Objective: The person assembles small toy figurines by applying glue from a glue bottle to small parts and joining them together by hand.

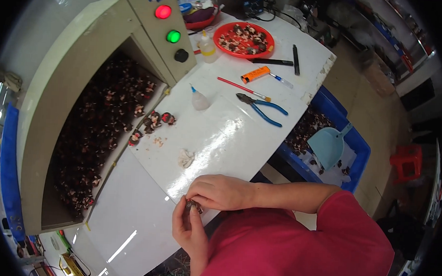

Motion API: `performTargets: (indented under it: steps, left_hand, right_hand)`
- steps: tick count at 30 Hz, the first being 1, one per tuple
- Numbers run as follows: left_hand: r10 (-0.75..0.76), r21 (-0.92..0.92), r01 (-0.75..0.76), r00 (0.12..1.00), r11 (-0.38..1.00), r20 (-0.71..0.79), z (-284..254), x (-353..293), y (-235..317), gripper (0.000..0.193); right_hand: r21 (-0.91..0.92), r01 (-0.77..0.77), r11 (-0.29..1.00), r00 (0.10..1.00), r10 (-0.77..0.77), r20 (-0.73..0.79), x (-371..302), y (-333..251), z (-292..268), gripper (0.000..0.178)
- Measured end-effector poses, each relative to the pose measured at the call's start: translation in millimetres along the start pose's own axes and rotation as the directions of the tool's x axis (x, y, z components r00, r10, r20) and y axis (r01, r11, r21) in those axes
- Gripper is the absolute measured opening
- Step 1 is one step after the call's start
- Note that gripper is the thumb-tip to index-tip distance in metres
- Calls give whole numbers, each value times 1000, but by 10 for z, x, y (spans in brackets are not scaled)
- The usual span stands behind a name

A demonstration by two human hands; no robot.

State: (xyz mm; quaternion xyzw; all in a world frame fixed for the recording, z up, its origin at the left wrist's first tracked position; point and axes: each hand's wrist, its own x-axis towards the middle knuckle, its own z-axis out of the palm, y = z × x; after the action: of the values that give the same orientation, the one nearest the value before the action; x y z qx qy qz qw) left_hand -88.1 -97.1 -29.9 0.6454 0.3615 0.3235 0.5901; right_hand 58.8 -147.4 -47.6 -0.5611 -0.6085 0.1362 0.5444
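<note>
Counter (pixel 236 131): white, glossy, reflecting bright light; edge chipped near the far right corner. Beyond the right edge: tan floor (pixel 370 111), red plastic stool (pixel 406 164), loaded shelving (pixel 407 25).

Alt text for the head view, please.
A bare left hand and right hand hold a small dark piece by a glossy white table. Left, a beige boxy cabinet holds many dark pieces; beyond are blue-handled pliers and a round red tray.

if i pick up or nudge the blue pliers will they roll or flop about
The pliers probably won't roll, since they lie flat with their handles spread. Each half should feel stiff, but lifting by one handle may let the other swing, as they stand open. The dark, metal-looking head suggests some weight for their size.
</note>
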Motion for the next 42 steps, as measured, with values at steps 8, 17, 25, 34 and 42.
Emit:
performTargets:
  steps: [8, 17, 25, 34, 42]
  left_hand:
    - [-8, -68, 14, 996, 998, 87, -217, 43, 34, 33]
    - [-220, -364, 273, 959, 891, 181, -522, -6, 168, 43]
    - [-276, -523, 341, 940, 781, 201, -825, 23, 109, 35]
    - [-232, -598, 294, 956, 745, 181, -1092, -83, -21, 31]
    - [-201, -562, 317, 945, 764, 259, -1144, -79, -94, 36]
  right_hand:
    - [81, -123, 989, 986, 113, 119, 103, -84, 45, 11]
    - [20, -238, 971, 971, 238, 5, 215, -287, -208, 28]
    - [-197, -390, 900, 885, 306, -351, 693, 461, -650, 64]
    - [-379, -512, 771, 855, 500, -137, 818, 755, -382, 49]
    - [-67, -446, 893, 893, 438, -106, 614, 146, -198, 25]
